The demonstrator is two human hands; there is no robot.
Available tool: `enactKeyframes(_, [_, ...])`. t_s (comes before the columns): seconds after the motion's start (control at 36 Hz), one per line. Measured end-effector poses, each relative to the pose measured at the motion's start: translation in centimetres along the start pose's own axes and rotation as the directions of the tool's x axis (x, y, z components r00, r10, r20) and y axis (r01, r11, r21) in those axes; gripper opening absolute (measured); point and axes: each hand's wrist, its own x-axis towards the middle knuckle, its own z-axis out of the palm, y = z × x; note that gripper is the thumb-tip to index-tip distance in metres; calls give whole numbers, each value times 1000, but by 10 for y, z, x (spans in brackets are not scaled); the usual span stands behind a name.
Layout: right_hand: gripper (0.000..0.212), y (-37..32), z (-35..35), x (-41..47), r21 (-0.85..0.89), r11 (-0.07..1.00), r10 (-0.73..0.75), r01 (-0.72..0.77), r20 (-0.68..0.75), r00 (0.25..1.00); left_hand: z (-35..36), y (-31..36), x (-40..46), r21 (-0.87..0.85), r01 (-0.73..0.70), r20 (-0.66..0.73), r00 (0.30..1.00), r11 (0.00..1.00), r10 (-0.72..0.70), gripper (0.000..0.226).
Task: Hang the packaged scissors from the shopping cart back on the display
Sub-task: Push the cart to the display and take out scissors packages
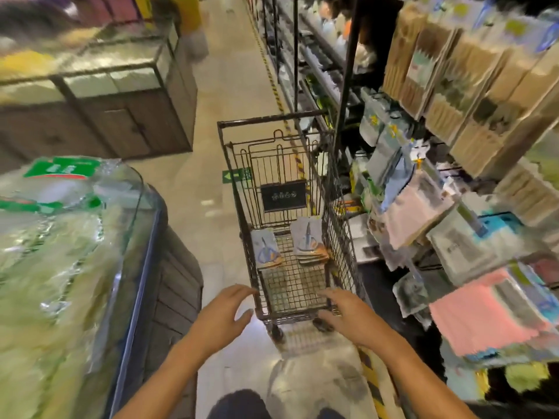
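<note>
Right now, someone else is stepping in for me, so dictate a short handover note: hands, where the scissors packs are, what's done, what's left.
Left hand: open, holds nothing, near the cart's near left corner.
Right hand: open, holds nothing, at the cart's near right edge.
Shopping cart: in the aisle, beside the display on its right.
Scissors packs: two stacks on the cart floor, left stack and right stack.
Done: no pack picked up at this moment.
Left: lift packs out and hang each on the display; the frame is too blurred to show a free hook.
</note>
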Motion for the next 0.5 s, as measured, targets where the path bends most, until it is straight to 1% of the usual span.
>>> enactKeyframes(0.25, [49, 6, -17, 82, -36, 999, 19, -16, 82, 996, 4, -16, 67, -49, 42, 59, 997, 998, -39, 49])
enactKeyframes(0.33, [48, 2, -22, 108, -45, 998, 40, -36, 95, 995, 5, -28, 96, -74, 23, 93, 996, 997, -16, 50])
enactKeyframes(0.44, [50, -1, -26, 140, -74, 995, 76, -69, 99, 992, 1, -46, 135, -78, -18, 104, 994, 997, 26, 51])
enactKeyframes(0.5, [48, -2, -27, 153, -76, 994, 87, -80, 93, 992, -1, -54, 151, -90, -42, 109, 993, 995, 51, 52])
